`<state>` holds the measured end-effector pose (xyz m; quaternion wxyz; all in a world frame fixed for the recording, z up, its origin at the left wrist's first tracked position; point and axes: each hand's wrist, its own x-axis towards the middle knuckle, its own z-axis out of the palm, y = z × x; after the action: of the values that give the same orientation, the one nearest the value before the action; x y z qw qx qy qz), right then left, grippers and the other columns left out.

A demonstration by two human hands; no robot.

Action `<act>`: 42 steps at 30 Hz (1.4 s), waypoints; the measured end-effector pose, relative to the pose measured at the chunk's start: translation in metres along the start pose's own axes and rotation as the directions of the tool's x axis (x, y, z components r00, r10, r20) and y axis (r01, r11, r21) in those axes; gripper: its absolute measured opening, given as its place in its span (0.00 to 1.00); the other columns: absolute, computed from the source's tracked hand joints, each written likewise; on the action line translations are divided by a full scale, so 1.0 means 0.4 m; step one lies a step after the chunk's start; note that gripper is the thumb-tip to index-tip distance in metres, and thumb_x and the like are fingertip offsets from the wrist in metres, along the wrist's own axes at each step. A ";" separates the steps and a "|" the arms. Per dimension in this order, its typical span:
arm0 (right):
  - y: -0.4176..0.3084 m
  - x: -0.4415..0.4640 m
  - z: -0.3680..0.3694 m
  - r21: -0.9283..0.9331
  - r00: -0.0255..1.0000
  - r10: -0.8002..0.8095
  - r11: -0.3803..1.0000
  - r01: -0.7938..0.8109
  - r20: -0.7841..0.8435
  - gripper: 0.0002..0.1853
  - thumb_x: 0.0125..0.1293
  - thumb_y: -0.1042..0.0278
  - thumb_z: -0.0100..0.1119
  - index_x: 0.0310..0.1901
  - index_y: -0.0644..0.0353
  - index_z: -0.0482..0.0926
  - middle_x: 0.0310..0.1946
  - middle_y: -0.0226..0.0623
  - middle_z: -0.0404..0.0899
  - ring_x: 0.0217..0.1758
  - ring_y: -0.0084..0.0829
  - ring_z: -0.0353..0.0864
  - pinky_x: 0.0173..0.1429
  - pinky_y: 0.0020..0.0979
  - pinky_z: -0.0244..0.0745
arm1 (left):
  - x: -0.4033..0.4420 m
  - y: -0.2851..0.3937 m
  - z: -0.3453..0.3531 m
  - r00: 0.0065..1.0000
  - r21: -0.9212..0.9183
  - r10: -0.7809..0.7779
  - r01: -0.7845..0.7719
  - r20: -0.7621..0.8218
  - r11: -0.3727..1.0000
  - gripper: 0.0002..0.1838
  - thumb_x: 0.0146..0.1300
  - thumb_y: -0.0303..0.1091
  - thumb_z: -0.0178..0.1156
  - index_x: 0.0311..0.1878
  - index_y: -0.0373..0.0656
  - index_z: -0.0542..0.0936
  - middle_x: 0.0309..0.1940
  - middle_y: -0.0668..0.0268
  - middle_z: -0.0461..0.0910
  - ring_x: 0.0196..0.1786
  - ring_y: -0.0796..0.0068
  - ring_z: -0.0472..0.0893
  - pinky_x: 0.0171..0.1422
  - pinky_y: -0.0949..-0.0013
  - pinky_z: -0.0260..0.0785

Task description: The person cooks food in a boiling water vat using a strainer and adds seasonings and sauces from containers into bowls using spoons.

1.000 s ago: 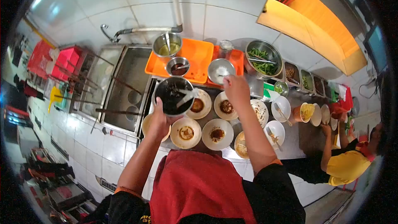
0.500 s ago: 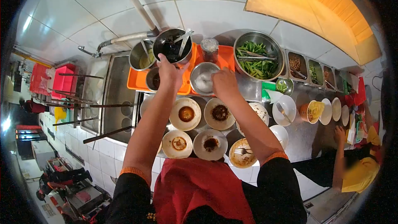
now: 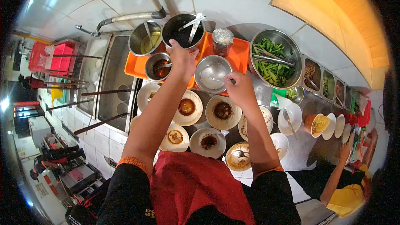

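Observation:
My left hand (image 3: 183, 57) is at the near side of a steel pot (image 3: 200, 45) of dark sauce, thumb and fingers spread against its wall. Ladles rest in that pot. My right hand (image 3: 240, 87) pinches a small spoon (image 3: 216, 79) over the rim of a metal bowl (image 3: 203, 84) of white powder. Left of these, a small pot (image 3: 151, 73) holds reddish-brown sauce, and a larger pot (image 3: 135, 41) holds yellowish liquid. Nearer to me stand several white bowls (image 3: 193, 121) with dark sauce in the bottom.
An orange tray (image 3: 240, 52) carries the pots and a lidded jar (image 3: 222, 41). Right of it stand a large bowl of greens (image 3: 298, 60) and several topping trays (image 3: 323, 91). Further right are stacked bowls (image 3: 329, 127) and a co-worker's arm (image 3: 339, 162). Long sticks (image 3: 104, 123) jut over the cooker.
The view has shifted and turned slightly. My right hand has drawn a little to the right from the powder bowl, and the spoon shows now. My left hand stays at the dark-sauce pot.

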<state>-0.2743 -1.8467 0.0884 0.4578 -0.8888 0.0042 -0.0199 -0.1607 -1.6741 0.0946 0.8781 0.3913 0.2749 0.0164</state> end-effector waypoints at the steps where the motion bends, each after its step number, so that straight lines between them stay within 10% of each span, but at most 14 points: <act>1: 0.002 -0.005 -0.001 0.044 0.999 0.045 0.998 -0.045 -0.002 0.11 0.60 0.65 0.59 0.33 0.65 0.83 0.33 0.50 0.83 0.38 0.47 0.82 0.45 0.41 0.75 | -0.004 0.000 0.001 1.000 -0.010 0.004 -0.004 -0.009 1.000 0.25 0.75 0.54 0.36 0.70 0.56 0.53 0.64 0.65 0.67 0.56 0.59 0.73 0.69 0.41 0.58; 14: 0.023 -0.034 -0.018 0.019 1.000 0.024 1.000 -0.024 -0.012 0.11 0.60 0.65 0.60 0.34 0.66 0.82 0.31 0.46 0.83 0.37 0.40 0.83 0.44 0.35 0.74 | 0.001 -0.055 -0.060 0.995 -0.084 -0.003 -0.005 -0.098 0.996 0.30 0.76 0.46 0.38 0.76 0.60 0.40 0.73 0.62 0.53 0.69 0.60 0.65 0.67 0.50 0.60; 16: 0.031 -0.040 -0.014 0.016 1.000 0.006 1.000 -0.006 -0.003 0.12 0.60 0.64 0.61 0.34 0.67 0.82 0.30 0.46 0.83 0.37 0.40 0.83 0.44 0.35 0.74 | 0.031 -0.082 -0.076 0.971 0.211 0.181 -0.146 -0.156 0.966 0.34 0.75 0.44 0.40 0.76 0.44 0.40 0.75 0.49 0.47 0.75 0.52 0.54 0.76 0.61 0.47; 22: -0.006 -0.057 -0.013 0.002 0.997 0.062 0.998 -0.062 0.051 0.12 0.62 0.65 0.61 0.36 0.68 0.82 0.27 0.39 0.82 0.35 0.24 0.78 0.43 0.29 0.72 | -0.012 -0.037 -0.088 0.975 0.443 0.181 -0.106 -0.131 0.890 0.44 0.69 0.45 0.53 0.76 0.42 0.38 0.73 0.41 0.49 0.74 0.46 0.55 0.76 0.58 0.49; 27: -0.087 -0.084 -0.003 0.089 0.994 0.053 0.994 -0.061 0.094 0.11 0.63 0.67 0.62 0.36 0.69 0.82 0.31 0.34 0.83 0.36 0.24 0.79 0.47 0.27 0.72 | -0.224 0.245 -0.165 0.862 0.446 -0.333 0.143 0.382 0.884 0.44 0.63 0.58 0.58 0.73 0.39 0.55 0.73 0.55 0.54 0.73 0.60 0.58 0.72 0.58 0.56; 31: -0.232 -0.120 0.088 0.144 0.984 0.011 0.989 -0.036 0.175 0.09 0.63 0.70 0.60 0.38 0.68 0.82 0.31 0.34 0.82 0.38 0.23 0.79 0.47 0.26 0.72 | -0.417 0.515 -0.294 0.736 0.482 -0.199 -0.193 0.647 0.855 0.32 0.68 0.56 0.52 0.66 0.40 0.68 0.61 0.57 0.73 0.63 0.65 0.72 0.67 0.62 0.64; 37: -0.329 -0.218 0.472 0.001 0.811 -0.343 0.921 0.389 0.475 0.08 0.60 0.70 0.55 0.35 0.64 0.83 0.32 0.47 0.82 0.38 0.46 0.81 0.46 0.40 0.75 | -0.553 0.599 -0.680 0.919 0.388 0.246 -0.357 0.307 0.850 0.22 0.71 0.52 0.49 0.54 0.43 0.73 0.50 0.61 0.79 0.52 0.71 0.78 0.59 0.65 0.70; 42: -0.284 -0.272 0.535 -0.045 0.731 -0.598 0.763 0.645 0.327 0.06 0.60 0.69 0.55 0.30 0.61 0.79 0.27 0.46 0.76 0.36 0.48 0.77 0.42 0.47 0.70 | -0.635 0.381 -0.927 0.994 0.248 0.071 -0.050 -0.078 0.967 0.23 0.68 0.54 0.52 0.54 0.44 0.73 0.47 0.65 0.78 0.48 0.72 0.77 0.58 0.63 0.68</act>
<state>-0.3758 -1.6038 0.0533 0.3490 -0.8642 -0.3604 -0.0397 -0.5314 -1.3789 0.1189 0.8092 0.5043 0.3003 0.0259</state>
